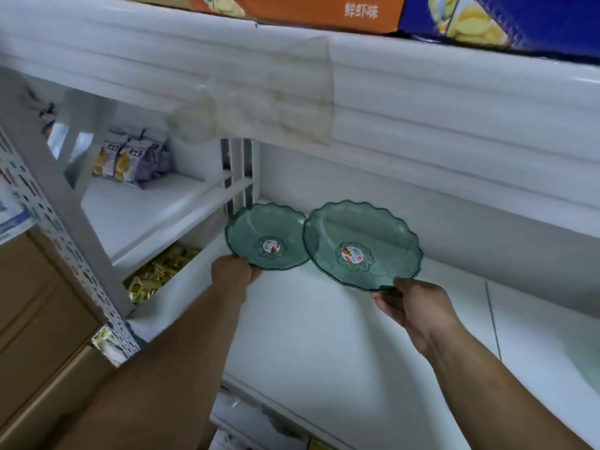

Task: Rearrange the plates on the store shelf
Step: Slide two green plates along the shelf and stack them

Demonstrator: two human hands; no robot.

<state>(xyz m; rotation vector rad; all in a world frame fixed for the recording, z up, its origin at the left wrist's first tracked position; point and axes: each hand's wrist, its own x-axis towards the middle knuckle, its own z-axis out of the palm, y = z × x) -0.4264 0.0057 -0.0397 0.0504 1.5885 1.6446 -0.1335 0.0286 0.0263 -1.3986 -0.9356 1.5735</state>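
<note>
The orange carton (318, 11) on the top shelf reads, as far as blur allows, "鲜虾味". Plate stickers and snack bags stay unreadable.

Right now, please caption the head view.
Each hand holds a green plate over the white shelf.

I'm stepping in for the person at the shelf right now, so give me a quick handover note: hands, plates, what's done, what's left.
Left hand: grip closed on the near rim of the left green plate.
Right hand: grip closed on the near rim of the right green plate.
Both plates sit side by side toward the back of the white shelf, rims meeting or slightly overlapping; the right one looks tilted up, and I cannot tell if either rests fully.
Done: both plates brought to the shelf's back left.
Left: probably settle them flat, fix spacing, release.
</note>
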